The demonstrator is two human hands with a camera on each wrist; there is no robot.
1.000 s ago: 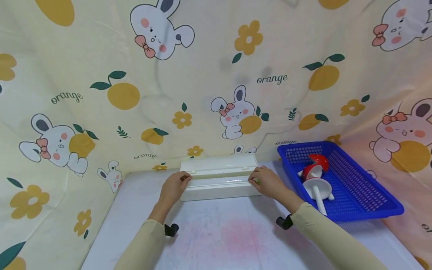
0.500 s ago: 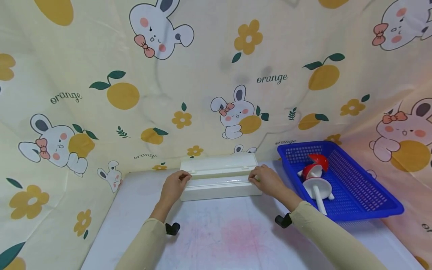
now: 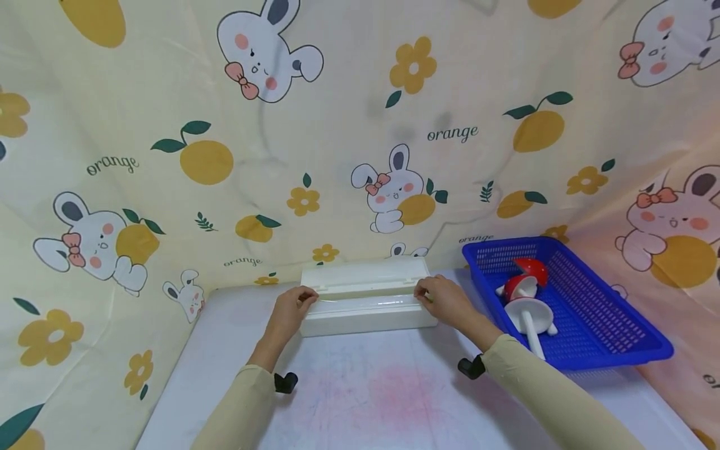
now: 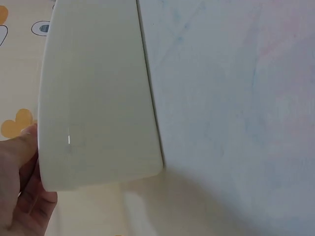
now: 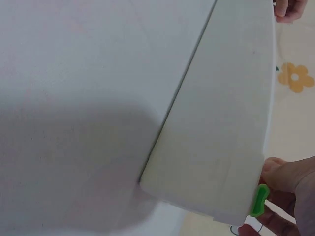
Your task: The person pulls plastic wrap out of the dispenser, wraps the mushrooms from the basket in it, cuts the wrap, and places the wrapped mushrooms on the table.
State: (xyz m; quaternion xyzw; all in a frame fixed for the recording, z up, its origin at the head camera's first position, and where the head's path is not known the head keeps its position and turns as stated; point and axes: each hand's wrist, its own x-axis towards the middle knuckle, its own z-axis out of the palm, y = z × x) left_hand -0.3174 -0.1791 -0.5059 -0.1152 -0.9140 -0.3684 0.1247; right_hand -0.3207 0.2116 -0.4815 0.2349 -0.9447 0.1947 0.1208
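A long white cling film dispenser (image 3: 368, 320) lies near the back of the table with its lid (image 3: 365, 273) raised. Shiny clear cling film (image 3: 374, 304) stretches across its opening. At the dispenser's left end, my left hand (image 3: 288, 312) pinches the film's edge between thumb and fingers. My right hand (image 3: 447, 301) pinches at the opposite end. A small green piece (image 5: 259, 200) sits at that end, beside the right fingers in the right wrist view. The left wrist view has the left hand (image 4: 22, 182) behind the dispenser's end, its fingertips partly hidden.
A blue plastic basket (image 3: 613, 312) stands at the table's right side. Red and white mushroom-shaped pieces (image 3: 529, 306) lie in it. Behind the white table (image 3: 360, 394) hangs a cloth (image 3: 337, 125) printed with rabbits and oranges.
Both hands stay at the dispenser's ends with barely any movement. The shine on the film shifts slightly, and the head view tilts a little.
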